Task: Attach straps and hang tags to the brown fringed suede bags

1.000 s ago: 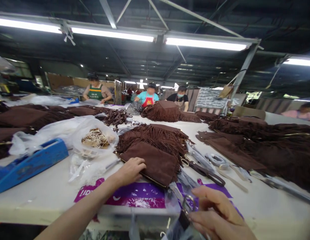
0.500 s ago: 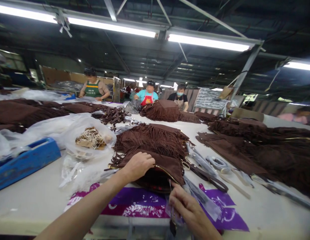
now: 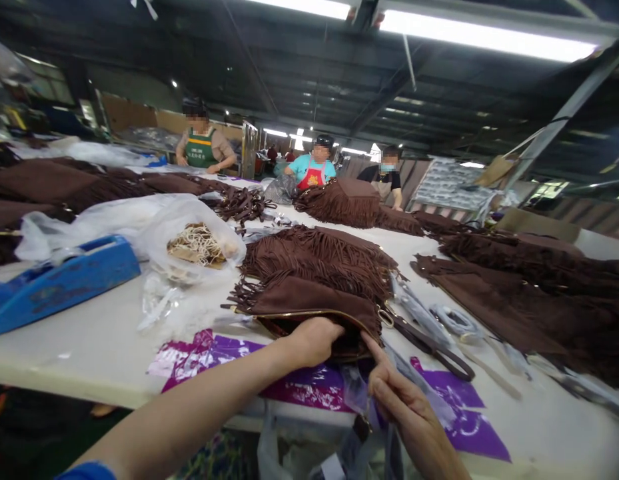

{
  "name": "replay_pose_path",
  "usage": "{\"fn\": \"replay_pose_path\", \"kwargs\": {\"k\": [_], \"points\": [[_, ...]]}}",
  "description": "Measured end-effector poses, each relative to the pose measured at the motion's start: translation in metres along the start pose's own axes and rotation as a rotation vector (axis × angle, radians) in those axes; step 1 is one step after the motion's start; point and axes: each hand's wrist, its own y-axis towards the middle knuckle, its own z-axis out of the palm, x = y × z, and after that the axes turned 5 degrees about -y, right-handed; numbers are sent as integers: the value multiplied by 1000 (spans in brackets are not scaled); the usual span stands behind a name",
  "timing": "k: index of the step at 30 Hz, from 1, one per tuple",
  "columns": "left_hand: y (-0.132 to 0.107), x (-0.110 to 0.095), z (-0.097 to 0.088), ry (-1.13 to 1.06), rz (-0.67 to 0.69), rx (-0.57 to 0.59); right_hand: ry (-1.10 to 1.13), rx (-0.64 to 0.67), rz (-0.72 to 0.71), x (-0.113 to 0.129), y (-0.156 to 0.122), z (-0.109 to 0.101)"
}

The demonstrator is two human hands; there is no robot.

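A dark brown fringed bag [image 3: 314, 297] lies in front of me, its gold zipper unzipped and its mouth facing me. My left hand [image 3: 316, 341] is in the bag's mouth with curled fingers; their tips are hidden in the dark inside. My right hand [image 3: 402, 393] is at the bag's right corner, its index finger stretched against the edge. Its other fingers are folded around a plastic-wrapped strap [image 3: 362, 427], which hangs below with a metal clasp. Under the bag lies a purple plastic sheet [image 3: 309, 390]. A brown wrist strap [image 3: 429, 347] rests to the right.
A blue tape dispenser [image 3: 64, 287] stands at left, beside a clear plastic bag of pale strings [image 3: 196, 243]. More fringed bags are stacked behind and at right [image 3: 499, 307]. Wrapped straps [image 3: 459, 323] lie at right. Several co-workers stand across the white table [image 3: 89, 360].
My left hand has left the bag's upper edge and moved down into its mouth. My right hand stays at the right corner, its index finger now straighter. The view has tipped downward.
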Motion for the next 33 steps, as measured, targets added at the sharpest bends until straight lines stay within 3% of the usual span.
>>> {"fn": "replay_pose_path", "kwargs": {"k": [10,16,19,21,25,30,33], "points": [[13,13,-9,-376,47,213,-146,-15,21,-5,8,-2],[8,6,-12,-291,-80,120,-223,0,46,-18,9,-3],[7,6,-15,-371,-156,188,-246,4,53,-22,7,-4],[7,7,-15,-437,-192,154,-253,4,69,-22,7,-4],[9,9,-4,-309,-165,-23,-222,-20,76,-16,7,-3],[7,9,5,-148,-158,42,-222,-14,73,-15,7,-1],[4,7,5,-87,-168,19,-243,-1,61,-18,5,-1]]}}
